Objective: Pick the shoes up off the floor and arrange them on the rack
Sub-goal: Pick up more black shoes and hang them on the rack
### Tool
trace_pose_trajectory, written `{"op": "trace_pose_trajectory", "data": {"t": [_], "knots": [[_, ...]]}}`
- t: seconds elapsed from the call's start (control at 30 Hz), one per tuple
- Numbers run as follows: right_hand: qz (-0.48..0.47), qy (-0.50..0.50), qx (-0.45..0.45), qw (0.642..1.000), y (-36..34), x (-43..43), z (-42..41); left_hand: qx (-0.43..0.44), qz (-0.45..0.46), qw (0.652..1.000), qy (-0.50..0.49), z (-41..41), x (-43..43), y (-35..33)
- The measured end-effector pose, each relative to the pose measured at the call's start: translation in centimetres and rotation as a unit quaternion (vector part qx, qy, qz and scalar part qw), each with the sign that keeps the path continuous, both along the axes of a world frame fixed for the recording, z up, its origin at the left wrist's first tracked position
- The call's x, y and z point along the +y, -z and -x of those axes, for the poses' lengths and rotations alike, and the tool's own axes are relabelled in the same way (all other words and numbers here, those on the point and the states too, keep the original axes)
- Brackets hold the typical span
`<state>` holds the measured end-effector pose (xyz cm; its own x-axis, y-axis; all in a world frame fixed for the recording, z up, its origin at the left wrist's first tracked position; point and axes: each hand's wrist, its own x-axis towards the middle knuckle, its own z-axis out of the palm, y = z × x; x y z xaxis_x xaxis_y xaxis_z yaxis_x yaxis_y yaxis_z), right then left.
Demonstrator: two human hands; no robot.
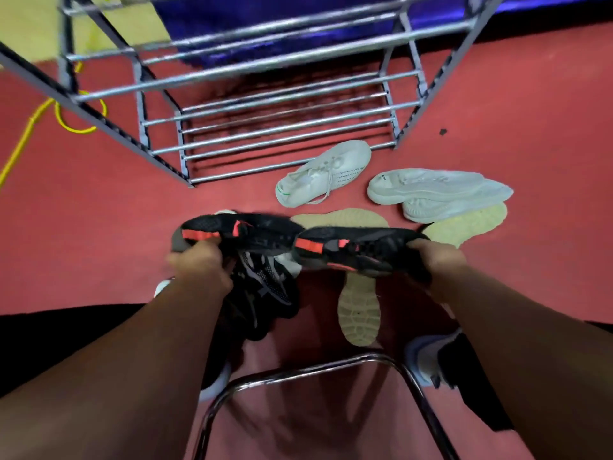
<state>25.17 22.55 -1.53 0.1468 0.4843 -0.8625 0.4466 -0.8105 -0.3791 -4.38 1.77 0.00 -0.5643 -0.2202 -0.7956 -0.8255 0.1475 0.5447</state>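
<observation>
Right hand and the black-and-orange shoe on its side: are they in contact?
Touching. The head view shows the right hand gripping one end of the black-and-orange shoe, its fingers curled round the shoe's edge.

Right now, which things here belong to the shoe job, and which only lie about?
Job: left hand gripping left black shoe; right hand gripping right black shoe; white laced shoe on floor; upturned shoe; rack.
Lying about: yellow cable; chrome tube frame.
</observation>
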Motion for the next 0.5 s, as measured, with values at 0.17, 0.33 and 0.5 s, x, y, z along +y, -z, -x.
{"op": "trace_pose_trajectory", "data": {"t": [0.17,0.33,0.5], "knots": [[-0.01,-0.101,0.044,0.994,-8.9,-1.2,1.9,0.115,0.039,0.975,0.188,1.0,-0.7,-7.6],[-0.065,-0.123,0.071,0.988,-16.9,-3.4,3.0,0.153,-0.001,0.943,0.294,1.7,-2.5,-16.8],[-0.078,-0.02,0.145,0.986,-22.4,-6.7,3.0,0.139,-0.114,0.926,0.332,1.5,-5.0,-23.7]]}}
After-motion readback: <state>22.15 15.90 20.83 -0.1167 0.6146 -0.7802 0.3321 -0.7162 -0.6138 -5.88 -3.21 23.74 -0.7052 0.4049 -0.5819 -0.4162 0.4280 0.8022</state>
